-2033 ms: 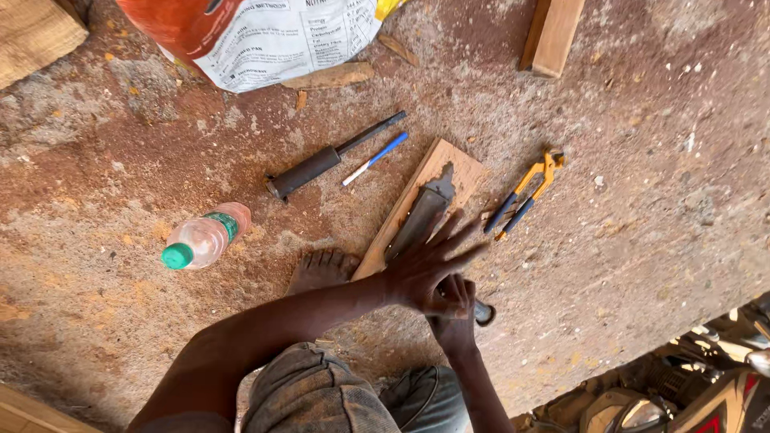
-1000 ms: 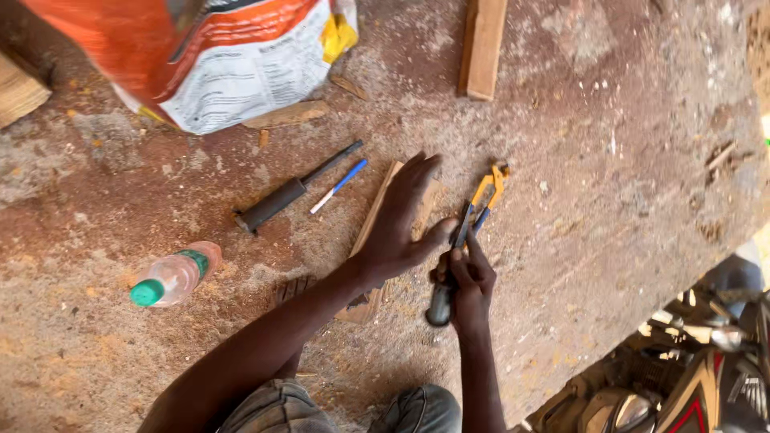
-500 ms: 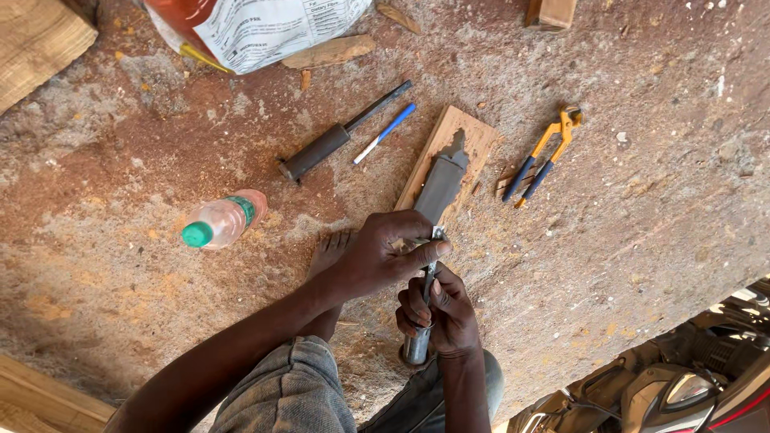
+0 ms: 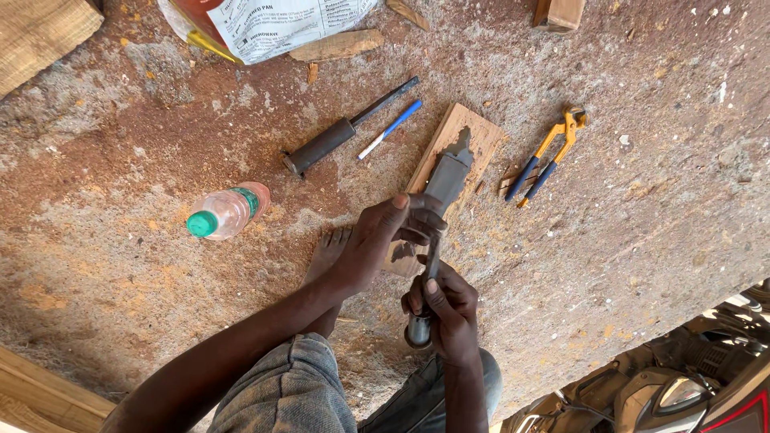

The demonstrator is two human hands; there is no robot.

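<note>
My left hand (image 4: 377,240) pinches chisel (image 4: 437,232) shaft over wooden board (image 4: 473,132); right hand (image 4: 449,309) fists handle. Best: keep blade steady, grip firm.

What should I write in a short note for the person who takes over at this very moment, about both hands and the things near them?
Left hand: fingers pinch the shaft of a metal tool where it meets the grey block.
Right hand: closed around the tool handle, which points toward the person.
The grey block lies on a small wooden board on the sawdust-covered ground; a bare foot rests beside the board.
Lying untouched: dark chisel, blue pen, yellow-handled pliers, plastic bottle.
Done: tool gripped in both hands at the block. Whether any cut is made cannot be seen.
</note>
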